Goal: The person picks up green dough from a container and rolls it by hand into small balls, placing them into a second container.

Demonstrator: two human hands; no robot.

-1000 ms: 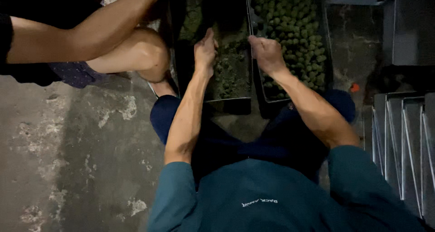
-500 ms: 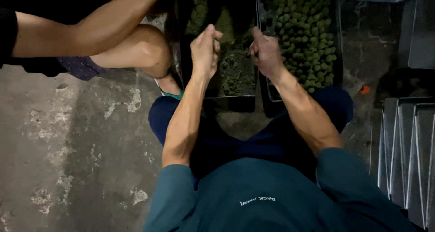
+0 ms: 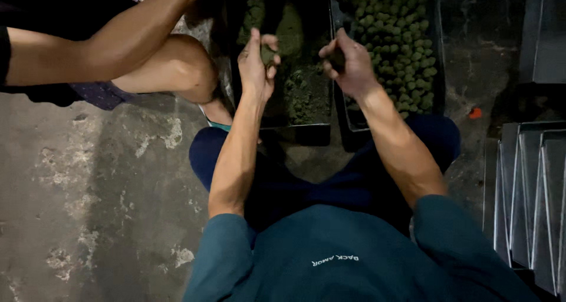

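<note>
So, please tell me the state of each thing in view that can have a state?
Left hand: raised, fingers pinching a small green lump.
Right hand: raised, closed on something dark, contents unclear.
Left tray: partly filled with loose green material.
Right tray: full of round green balls.
Metal trays: stacked on edge at right.
Other person's arm: stretched toward the trays, hand out of view.

I see my left hand (image 3: 256, 63) over the tray of crumbled material (image 3: 306, 96) at twelve o'clock, my right hand (image 3: 348, 63) at that tray's edge beside the tray of round buds (image 3: 401, 48) at one. Another person's arm (image 3: 106, 43) crosses at ten; stacked metal trays (image 3: 530, 196) stand at three.
</note>
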